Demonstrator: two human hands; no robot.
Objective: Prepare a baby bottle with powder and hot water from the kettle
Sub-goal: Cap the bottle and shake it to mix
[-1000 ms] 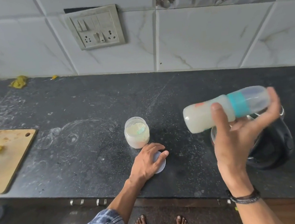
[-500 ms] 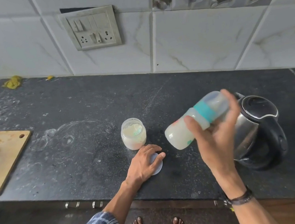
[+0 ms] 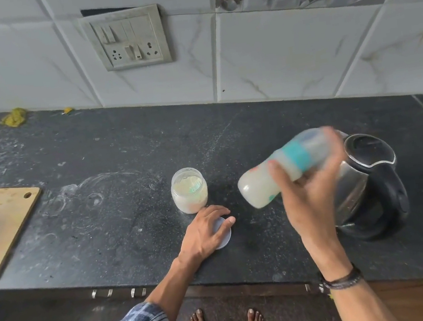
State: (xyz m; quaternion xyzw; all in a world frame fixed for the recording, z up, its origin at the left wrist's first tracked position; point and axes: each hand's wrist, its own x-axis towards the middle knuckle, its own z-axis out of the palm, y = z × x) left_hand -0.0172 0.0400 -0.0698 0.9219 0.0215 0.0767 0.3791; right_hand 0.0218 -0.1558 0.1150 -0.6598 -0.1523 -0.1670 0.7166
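Gripping bottle [image 3: 260,186], right hand [image 3: 310,195] apparently still shaking.

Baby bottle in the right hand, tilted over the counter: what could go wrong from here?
The baby bottle is motion-blurred and tilted in the right hand; a loose collar could leak milky liquid.
The powder jar stands open beside it, its lid under the left hand; splashes or a knock could spoil it.
The kettle sits close behind the right hand; knuckles might strike possibly hot metal.
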